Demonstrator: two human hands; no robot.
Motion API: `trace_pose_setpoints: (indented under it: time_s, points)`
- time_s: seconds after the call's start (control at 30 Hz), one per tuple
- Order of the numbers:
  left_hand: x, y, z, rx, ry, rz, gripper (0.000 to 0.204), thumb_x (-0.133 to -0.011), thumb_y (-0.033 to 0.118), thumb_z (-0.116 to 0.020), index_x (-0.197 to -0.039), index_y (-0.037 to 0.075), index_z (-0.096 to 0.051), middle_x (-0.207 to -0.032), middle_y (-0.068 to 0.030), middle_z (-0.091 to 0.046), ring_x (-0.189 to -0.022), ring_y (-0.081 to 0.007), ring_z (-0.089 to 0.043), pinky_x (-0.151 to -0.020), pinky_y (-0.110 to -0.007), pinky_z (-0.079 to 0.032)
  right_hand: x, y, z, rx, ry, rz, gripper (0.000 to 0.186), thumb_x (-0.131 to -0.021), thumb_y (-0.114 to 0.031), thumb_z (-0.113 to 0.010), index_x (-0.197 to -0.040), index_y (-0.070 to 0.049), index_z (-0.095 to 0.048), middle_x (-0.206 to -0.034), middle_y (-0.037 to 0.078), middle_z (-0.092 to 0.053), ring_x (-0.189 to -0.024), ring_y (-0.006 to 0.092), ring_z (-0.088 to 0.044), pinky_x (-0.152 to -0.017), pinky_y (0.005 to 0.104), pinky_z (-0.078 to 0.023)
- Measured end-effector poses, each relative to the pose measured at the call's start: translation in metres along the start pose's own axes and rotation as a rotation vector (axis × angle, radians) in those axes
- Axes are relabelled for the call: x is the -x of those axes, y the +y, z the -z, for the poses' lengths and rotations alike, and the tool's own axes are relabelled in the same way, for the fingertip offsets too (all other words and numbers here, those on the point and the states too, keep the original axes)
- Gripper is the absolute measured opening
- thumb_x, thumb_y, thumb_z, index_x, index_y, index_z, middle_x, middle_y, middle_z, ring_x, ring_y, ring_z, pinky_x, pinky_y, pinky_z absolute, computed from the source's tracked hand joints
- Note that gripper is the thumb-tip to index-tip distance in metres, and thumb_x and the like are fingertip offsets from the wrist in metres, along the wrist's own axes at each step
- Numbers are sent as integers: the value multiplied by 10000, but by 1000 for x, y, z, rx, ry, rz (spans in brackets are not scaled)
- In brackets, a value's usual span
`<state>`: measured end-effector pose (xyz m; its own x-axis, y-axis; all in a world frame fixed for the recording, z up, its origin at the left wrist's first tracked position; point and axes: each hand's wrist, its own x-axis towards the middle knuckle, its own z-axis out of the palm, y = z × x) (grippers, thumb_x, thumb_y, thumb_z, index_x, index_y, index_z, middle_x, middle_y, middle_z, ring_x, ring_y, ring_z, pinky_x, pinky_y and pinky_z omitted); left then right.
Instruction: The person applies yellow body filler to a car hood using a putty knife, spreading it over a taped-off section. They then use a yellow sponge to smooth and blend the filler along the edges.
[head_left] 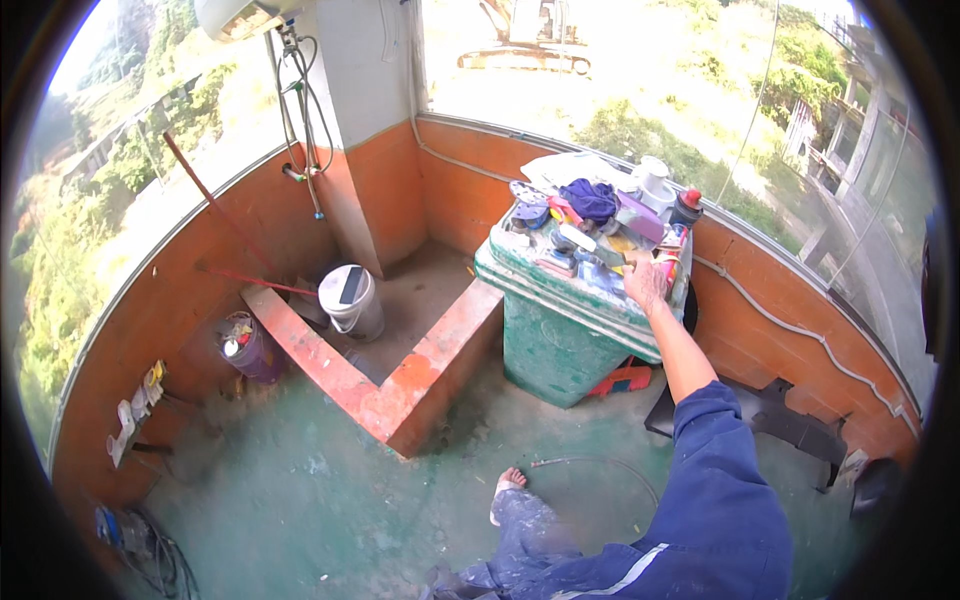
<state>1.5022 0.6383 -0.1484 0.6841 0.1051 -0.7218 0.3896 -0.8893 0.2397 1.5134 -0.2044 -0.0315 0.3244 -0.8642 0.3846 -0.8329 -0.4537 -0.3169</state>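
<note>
My right hand [645, 280] reaches over the green lidded bin [545, 355], its fingers closed around a small item among the clutter, too small to make out. Near it on the lid lie bluish plastic pieces [598, 275] and a red-and-yellow item [671, 252]. Farther back are a purple cloth [588, 200], a lilac container [638, 218], white containers [652, 175], a dark bottle with a red cap [686, 208] and a pale crumpled sheet [555, 170]. My left hand is out of view.
A low painted concrete curb [320, 355] borders the corner, holding a white bucket [355, 310]. A purple bucket [258, 355] stands left. My bare foot is on the green floor [300, 500], near a thin hose [600, 462]. Dark panels [760, 420] rest right; a coiled cable [165, 560] lies lower left.
</note>
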Motion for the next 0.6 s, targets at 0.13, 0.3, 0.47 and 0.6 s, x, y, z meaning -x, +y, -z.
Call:
trace_pose_setpoints:
  time_s: [0.13,0.3,0.47,0.6]
  points:
    - [-15,68,-13,81,-16,-98,505,-886,406,-669,-1056,-66,-720,-928,-257,-740,-929,-376,-710,-848,-474,-527,-87,-1,-37,360,-87,102,449,-862,-408,-687,-1112,-36,-693,-1142,196,-688,-1174,368,-578,-981,512,-438]
    - [-18,174,-1,53,-51,-249,458,-898,377,-672,-1018,-63,-717,-839,-221,-733,-802,-341,-698,-741,-457,-535,-124,-38,-41,399,-412,-137,670,-745,-458,-750,-1246,-19,-683,-1322,244,-635,-1278,366,-557,-1075,470,-413]
    - [-178,205,-47,-55,-193,-104,519,-848,512,-671,-1052,46,-776,-930,-203,-759,-937,-330,-745,-837,-443,-576,-175,11,-63,-156,-475,-283,446,-710,-234,-816,-1009,79,-707,-899,137,-725,-882,269,-704,-793,396,-536]
    - [-191,346,14,-381,-214,-422,504,-902,536,-599,-1120,102,-736,-1090,-187,-741,-1042,-372,-703,-893,-476,-547,-132,17,6,-580,-670,-545,227,-836,-124,-618,-849,83,-708,-695,112,-665,-435,150,-527,-425,281,-412]
